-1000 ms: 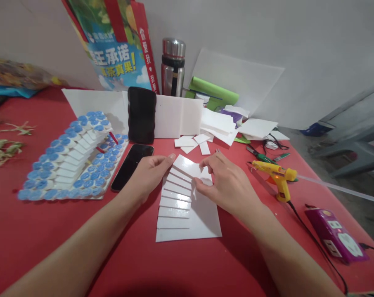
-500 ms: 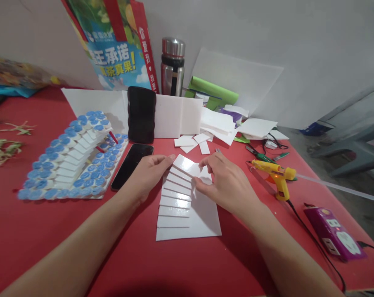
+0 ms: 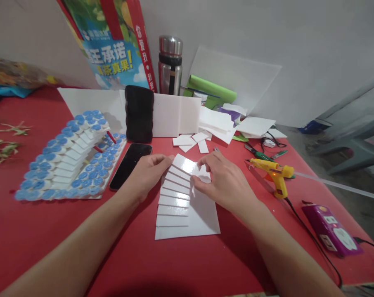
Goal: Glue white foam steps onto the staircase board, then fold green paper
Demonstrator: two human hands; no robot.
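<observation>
A short flight of white foam board steps, fanned in a slight curve, rests on a flat white base board on the red table. My left hand is closed, thumb and forefinger pinching the left end of the uppermost white foam board strip. At that strip's right end, my right hand grips with curled fingers and thumb. Part of the base board is hidden behind the right hand. A similar stair model with blue-topped rolls around white steps stands to the left.
A black phone lies near my left forearm, before an upright black object. White scraps lie behind the steps. To the right are a yellow glue gun, green-handled pliers and a purple power strip. A steel flask stands behind.
The whole view has shifted slightly. Both hands stay in nearly the same hold on the uppermost strip.
</observation>
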